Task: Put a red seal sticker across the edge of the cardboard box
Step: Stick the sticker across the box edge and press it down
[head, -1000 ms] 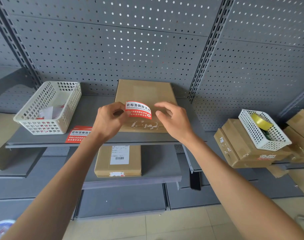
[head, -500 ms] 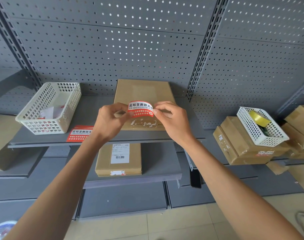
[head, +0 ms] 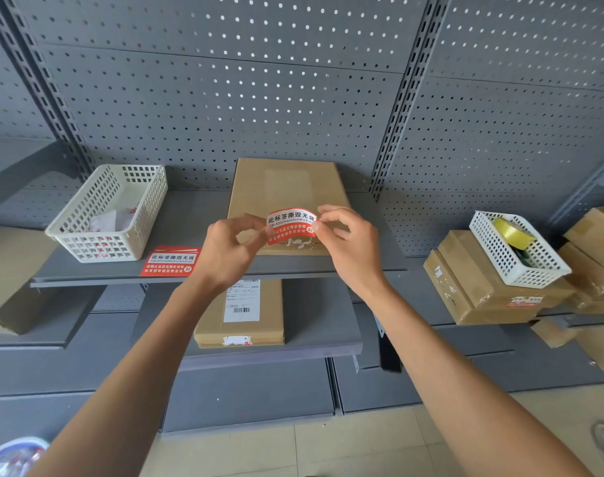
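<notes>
A flat brown cardboard box (head: 287,187) lies on the grey upper shelf (head: 190,218), its near edge carrying torn white sticker remains. Just above that near edge I hold a red seal sticker (head: 291,224) with white and black print, bowed upward. My left hand (head: 230,251) pinches its left end and my right hand (head: 350,244) pinches its right end. The sticker hangs in the air, apart from the box. A second red seal sticker (head: 171,261) lies flat on the shelf to the left.
A white plastic basket (head: 111,215) with paper scraps stands at the shelf's left. A labelled cardboard box (head: 240,313) sits on the lower shelf. Right: stacked boxes (head: 472,287) carrying a white basket (head: 515,249) with yellow tape. Perforated grey panel behind.
My right hand came in and took the sticker's right end, so both hands now hold it. The sticker has bowed upward between them, over the box's near edge.
</notes>
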Demonstrator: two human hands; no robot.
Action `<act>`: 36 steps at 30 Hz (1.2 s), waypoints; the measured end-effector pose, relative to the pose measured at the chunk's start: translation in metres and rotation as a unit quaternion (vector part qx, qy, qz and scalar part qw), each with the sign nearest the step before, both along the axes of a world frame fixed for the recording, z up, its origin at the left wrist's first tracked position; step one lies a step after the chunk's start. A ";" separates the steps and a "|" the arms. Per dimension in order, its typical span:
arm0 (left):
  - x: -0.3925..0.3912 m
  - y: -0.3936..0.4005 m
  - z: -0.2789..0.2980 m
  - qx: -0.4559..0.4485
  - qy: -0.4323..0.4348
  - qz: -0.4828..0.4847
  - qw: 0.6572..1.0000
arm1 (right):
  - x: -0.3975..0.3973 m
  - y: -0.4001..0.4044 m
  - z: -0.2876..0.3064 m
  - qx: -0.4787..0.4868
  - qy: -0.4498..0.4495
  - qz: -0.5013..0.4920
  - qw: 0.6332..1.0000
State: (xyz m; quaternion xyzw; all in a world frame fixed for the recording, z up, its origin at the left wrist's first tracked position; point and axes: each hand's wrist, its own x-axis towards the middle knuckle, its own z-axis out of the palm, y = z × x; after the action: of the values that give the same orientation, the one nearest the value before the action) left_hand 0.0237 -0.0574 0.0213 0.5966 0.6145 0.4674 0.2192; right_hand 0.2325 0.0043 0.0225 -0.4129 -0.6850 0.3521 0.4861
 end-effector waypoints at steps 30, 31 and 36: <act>0.042 -0.013 -0.037 0.019 -0.062 0.194 0.979 | 0.012 0.005 -0.033 0.017 -0.069 -0.014 0.997; 0.041 -0.012 -0.038 0.021 -0.065 0.194 0.979 | 0.011 0.006 -0.034 0.019 -0.070 -0.011 0.997; 0.039 -0.009 -0.039 0.027 -0.081 0.190 0.978 | 0.007 0.010 -0.034 0.021 -0.074 -0.012 0.997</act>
State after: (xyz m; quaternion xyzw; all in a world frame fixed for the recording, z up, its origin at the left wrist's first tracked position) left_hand 0.0629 -0.0667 -0.0172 0.4352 0.6836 0.5639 0.1591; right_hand 0.2399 0.0139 -0.0115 -0.4358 -0.7213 0.3003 0.4468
